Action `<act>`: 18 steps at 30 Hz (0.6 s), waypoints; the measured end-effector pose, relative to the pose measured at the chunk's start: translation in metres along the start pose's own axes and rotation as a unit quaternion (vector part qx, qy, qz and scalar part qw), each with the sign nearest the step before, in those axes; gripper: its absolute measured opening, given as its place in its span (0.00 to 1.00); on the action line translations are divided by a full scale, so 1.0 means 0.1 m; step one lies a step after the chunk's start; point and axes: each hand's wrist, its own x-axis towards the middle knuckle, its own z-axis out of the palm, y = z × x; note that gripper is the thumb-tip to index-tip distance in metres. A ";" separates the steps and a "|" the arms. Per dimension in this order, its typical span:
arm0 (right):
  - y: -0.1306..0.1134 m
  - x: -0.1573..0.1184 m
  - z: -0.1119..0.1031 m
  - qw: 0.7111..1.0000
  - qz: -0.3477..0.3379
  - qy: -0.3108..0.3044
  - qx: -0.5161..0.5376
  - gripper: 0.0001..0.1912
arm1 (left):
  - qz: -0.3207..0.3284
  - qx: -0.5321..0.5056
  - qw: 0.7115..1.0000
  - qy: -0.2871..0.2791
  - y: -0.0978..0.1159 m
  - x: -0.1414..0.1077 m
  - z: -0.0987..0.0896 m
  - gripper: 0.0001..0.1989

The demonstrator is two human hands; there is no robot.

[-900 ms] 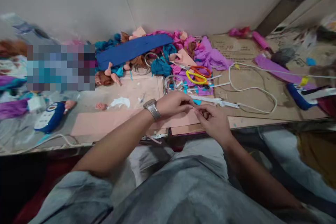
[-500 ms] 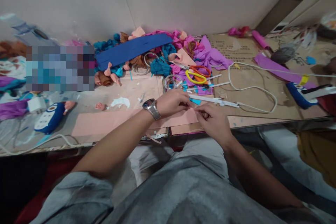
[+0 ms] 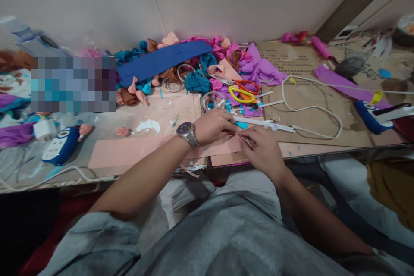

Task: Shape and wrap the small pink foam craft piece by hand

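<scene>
A long strip of peach crepe paper (image 3: 126, 151) lies along the front edge of the table, running under my left wrist. My left hand (image 3: 217, 126), with a watch on its wrist, pinches the strip's right end from above. My right hand (image 3: 263, 148) meets it there, thumb and fingers closed on the same paper end. The fingertips of both hands almost touch, and the bit of paper between them is mostly hidden. Just beyond the hands lie white sticks (image 3: 265, 123), yellow-handled scissors (image 3: 242, 95) and orange-handled scissors (image 3: 250, 86).
Behind is a heap of crumpled teal, pink and purple paper with a blue strip (image 3: 164, 62) on top. A blue-and-white power strip (image 3: 61, 145) sits at left, another (image 3: 371, 116) at right. A white cable (image 3: 318, 110) loops over the cardboard (image 3: 310, 129).
My right hand's fingers have shifted slightly and the peach paper end between both hands is pinched in more. Everything else stays in place.
</scene>
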 end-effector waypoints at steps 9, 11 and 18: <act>0.00 0.00 0.01 1.000 0.003 0.012 0.029 0.06 | -0.001 0.007 1.000 0.000 0.01 0.00 0.00 0.12; 0.01 0.00 0.01 1.000 0.004 0.012 0.029 0.05 | -0.002 0.006 1.000 -0.003 0.01 0.00 -0.01 0.12; 0.01 0.00 0.01 1.000 0.009 0.003 0.025 0.06 | -0.009 -0.017 1.000 0.010 0.02 0.00 -0.01 0.11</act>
